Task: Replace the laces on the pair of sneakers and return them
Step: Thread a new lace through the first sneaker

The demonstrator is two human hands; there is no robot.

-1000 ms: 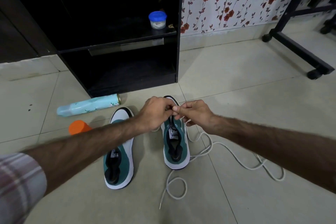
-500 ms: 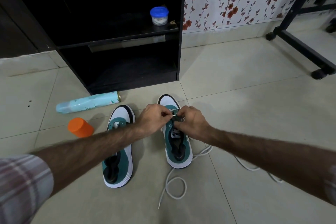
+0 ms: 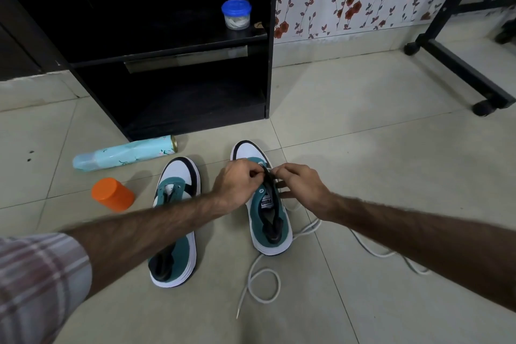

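My left hand (image 3: 237, 184) and right hand (image 3: 303, 186) pinch at the tongue of the right sneaker (image 3: 268, 204) on the floor (image 3: 363, 148), fingers curled. The white lace (image 3: 262, 282) trails beside it; the left sneaker (image 3: 176, 220) sits just alongside.

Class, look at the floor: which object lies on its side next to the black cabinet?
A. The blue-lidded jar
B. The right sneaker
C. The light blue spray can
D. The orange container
C: the spray can lies flat on the tiles by the cabinet.
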